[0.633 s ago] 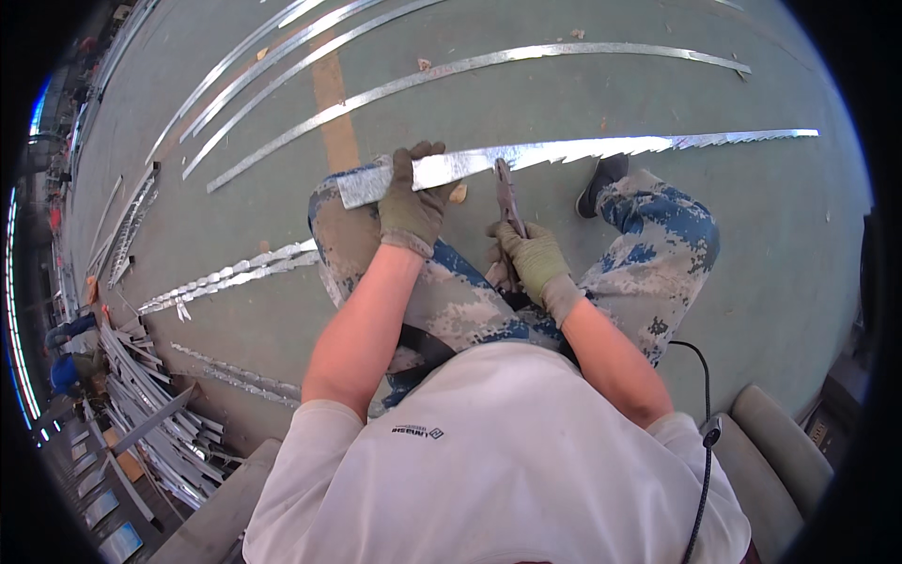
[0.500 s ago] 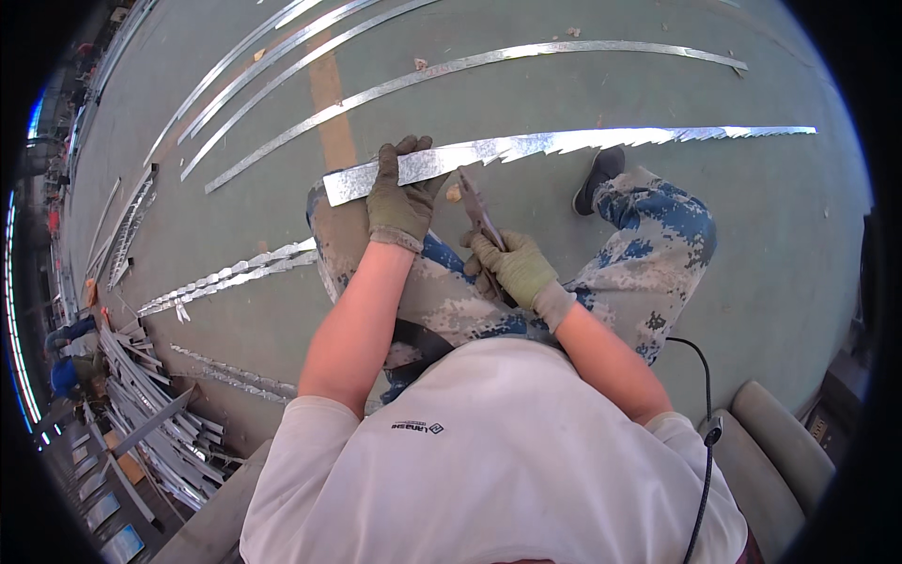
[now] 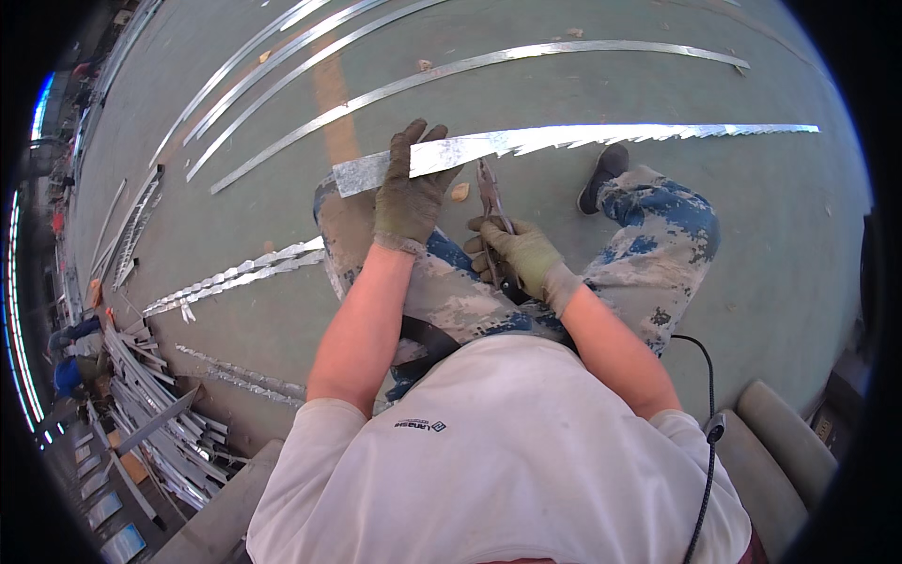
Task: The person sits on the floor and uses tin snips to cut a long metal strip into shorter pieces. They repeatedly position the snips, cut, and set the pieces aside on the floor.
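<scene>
We hold a toothed metal strip and a pair of snips over our knees

Near the frame's centre, our gloved left hand reaches up from a nearly straight forearm and wraps its fingers over the metal strip, which runs from centre-left to the upper right with a jagged lower edge. Just right of it, our gloved right hand, wrist bent inward, is closed around the handles of the snips, whose tips point up at the strip. More strips lie on the green floor at the upper left
</scene>
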Tool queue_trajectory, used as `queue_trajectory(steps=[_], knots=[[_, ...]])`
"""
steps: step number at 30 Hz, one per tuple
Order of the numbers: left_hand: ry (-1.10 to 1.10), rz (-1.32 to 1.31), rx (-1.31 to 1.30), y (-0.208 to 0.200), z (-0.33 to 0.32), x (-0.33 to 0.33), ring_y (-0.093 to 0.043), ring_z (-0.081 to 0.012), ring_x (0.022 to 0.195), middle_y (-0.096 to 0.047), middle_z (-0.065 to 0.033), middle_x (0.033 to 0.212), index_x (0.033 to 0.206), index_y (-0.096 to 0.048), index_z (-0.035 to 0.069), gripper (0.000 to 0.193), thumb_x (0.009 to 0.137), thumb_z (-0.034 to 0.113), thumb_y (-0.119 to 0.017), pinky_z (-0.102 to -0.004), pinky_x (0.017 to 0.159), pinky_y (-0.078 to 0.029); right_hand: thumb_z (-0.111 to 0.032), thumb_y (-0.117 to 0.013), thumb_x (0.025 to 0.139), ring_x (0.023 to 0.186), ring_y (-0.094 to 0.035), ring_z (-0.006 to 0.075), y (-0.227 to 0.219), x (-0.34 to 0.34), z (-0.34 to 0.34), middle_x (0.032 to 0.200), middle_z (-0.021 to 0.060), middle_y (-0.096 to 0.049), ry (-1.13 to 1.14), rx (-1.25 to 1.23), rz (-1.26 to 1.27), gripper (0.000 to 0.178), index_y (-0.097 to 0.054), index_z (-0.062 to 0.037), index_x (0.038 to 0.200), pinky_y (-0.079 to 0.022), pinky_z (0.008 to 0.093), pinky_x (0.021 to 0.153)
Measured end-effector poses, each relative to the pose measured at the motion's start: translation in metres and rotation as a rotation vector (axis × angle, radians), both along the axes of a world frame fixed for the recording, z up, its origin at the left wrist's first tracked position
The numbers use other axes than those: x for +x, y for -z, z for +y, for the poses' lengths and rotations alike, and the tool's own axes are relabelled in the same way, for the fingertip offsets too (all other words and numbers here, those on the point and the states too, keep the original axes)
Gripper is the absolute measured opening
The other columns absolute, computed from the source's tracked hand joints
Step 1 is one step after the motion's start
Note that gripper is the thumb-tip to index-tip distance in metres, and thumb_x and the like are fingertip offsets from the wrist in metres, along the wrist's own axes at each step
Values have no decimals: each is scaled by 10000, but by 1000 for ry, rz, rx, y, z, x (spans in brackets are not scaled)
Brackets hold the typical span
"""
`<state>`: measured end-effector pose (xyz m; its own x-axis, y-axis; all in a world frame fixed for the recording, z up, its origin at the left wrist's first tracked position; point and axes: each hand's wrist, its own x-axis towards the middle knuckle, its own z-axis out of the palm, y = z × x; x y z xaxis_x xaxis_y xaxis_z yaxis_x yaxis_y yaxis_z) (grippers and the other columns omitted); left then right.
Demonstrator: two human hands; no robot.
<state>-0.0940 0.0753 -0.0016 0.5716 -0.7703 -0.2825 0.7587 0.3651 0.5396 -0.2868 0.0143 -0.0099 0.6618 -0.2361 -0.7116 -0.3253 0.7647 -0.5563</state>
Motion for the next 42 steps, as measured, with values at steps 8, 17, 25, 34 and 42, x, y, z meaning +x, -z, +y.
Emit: queue_trajectory(steps=[8,17,25,34,42], knots=[[83,-61,-15,1,5,5,-522,-349,1348,-530,-239,1441,1438,-492,1,658,1032,511,-584,-537,1120,-471,-276,-609,1067,781,-663,140,-5,3,12,1007,71,-722,-149,-149,-33,346,-618,-48,1328,-562,298,686],[63,-37,-44,2,7,1,-466,-371,1406,-514,-262,1467,1434,-498,-23,647,1056,501,-536,-596,1147,-416,-294,-613,1064,764,-639,114,-9,15,20,994,55,-721,-234,-242,14,349,-619,-51,1314,-536,285,657],[49,-56,-30,2,8,0,-474,-360,1405,-534,-246,1432,1403,-511,-27,567,1089,445,-483,-594,1138,-435,-281,-621,1061,732,-626,111,-2,16,26,949,44,-724,-218,-251,7,330,-620,-64,1310,-519,280,624],[33,-57,-6,3,6,-1,-452,-380,1423,-507,-272,1461,1430,-485,-45,589,1103,443,-438,-597,1160,-418,-303,-620,1055,641,-576,102,-9,19,32,859,23,-678,-144,-257,-7,282,-642,-68,1210,-484,277,560],[51,-92,42,3,3,0,-459,-381,1422,-494,-269,1482,1447,-472,-36,609,1097,461,-450,-591,1149,-425,-347,-645,1037,601,-593,118,-25,26,33,829,31,-665,-152,-141,69,313,-653,-69,1181,-496,295,523]])
